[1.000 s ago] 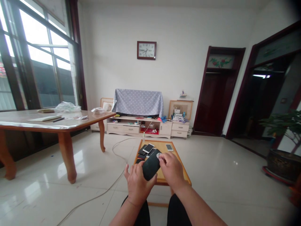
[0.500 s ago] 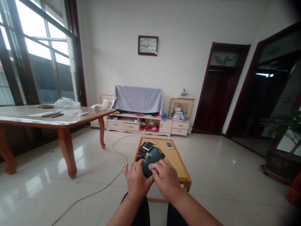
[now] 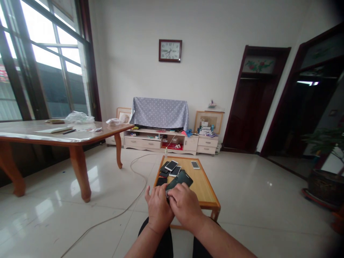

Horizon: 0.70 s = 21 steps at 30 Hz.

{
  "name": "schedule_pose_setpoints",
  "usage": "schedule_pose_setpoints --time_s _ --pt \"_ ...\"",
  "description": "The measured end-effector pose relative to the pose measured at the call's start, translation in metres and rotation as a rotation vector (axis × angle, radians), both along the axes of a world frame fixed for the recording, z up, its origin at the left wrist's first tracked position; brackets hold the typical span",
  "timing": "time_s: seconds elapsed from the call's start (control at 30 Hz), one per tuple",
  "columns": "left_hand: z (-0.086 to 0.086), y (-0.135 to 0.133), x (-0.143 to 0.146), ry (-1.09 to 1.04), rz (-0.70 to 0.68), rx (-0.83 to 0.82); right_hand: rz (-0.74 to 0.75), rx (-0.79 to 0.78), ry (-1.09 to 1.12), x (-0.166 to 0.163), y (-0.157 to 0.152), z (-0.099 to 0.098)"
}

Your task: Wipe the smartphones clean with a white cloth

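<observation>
Held dark phone (image 3: 182, 179) at near end of worktop (image 3: 202, 186) in curled left hand (image 3: 159, 207) | Pinched pale scrap (image 3: 167, 194) with bunched right hand (image 3: 187, 203) | Judged light, stiff, slick, breakable; best gripped by long edges

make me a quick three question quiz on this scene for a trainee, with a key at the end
1. True or false: the left hand holds the dark phone, and the right hand is at its near end.

2. Choose: what hangs on the wall above the spotted cloth?
A) a mirror
B) a clock
C) a calendar

3. Fill in: on the small table, the lone white phone lies near the far ____ corner, apart from the phone pile.

Key:
1. True
2. B
3. right
</observation>
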<state>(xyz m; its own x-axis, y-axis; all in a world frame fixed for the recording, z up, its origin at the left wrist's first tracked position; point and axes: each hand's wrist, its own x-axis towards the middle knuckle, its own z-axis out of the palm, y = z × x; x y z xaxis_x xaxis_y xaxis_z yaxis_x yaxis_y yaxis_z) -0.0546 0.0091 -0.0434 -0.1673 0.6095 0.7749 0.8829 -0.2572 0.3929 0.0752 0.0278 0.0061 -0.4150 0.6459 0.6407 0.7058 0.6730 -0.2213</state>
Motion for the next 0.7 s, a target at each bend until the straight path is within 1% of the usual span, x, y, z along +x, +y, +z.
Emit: schedule_pose_setpoints --time_s 0.07,0.17,0.2,0.23,0.33,0.37,0.43,0.53,0.57,0.63,0.7 --pt "-0.001 0.000 0.000 0.012 0.003 -0.002 -0.045 0.010 0.027 0.003 0.004 0.002" --pt "-0.001 0.000 0.002 0.030 0.012 0.005 -0.185 0.036 0.109 0.007 0.014 0.004" --pt "-0.001 0.000 0.003 0.031 0.013 0.004 -0.195 0.041 0.109 0.007 0.015 0.003" --pt "-0.001 0.000 0.003 0.031 0.017 0.004 -0.176 0.045 0.086 0.006 0.014 0.001" --pt "-0.002 0.000 0.002 0.040 0.018 -0.003 -0.040 0.062 -0.033 0.002 0.005 -0.005" --pt "-0.002 -0.001 0.002 0.043 0.018 -0.003 -0.022 0.065 -0.053 0.001 0.004 -0.005" --pt "-0.002 -0.001 0.002 0.046 0.018 0.001 -0.065 0.066 -0.029 0.003 0.006 -0.003" --pt "-0.001 -0.002 0.003 0.043 0.018 0.010 -0.195 0.052 0.062 0.005 0.015 0.003" --pt "-0.001 -0.001 0.003 0.041 0.015 0.011 -0.205 0.049 0.070 0.004 0.016 0.002" --pt "0.000 -0.001 0.003 0.035 0.011 0.002 -0.162 0.048 0.043 0.000 0.010 -0.002" --pt "0.000 -0.001 0.002 0.033 0.007 -0.020 -0.083 0.050 -0.011 -0.005 0.002 -0.007"
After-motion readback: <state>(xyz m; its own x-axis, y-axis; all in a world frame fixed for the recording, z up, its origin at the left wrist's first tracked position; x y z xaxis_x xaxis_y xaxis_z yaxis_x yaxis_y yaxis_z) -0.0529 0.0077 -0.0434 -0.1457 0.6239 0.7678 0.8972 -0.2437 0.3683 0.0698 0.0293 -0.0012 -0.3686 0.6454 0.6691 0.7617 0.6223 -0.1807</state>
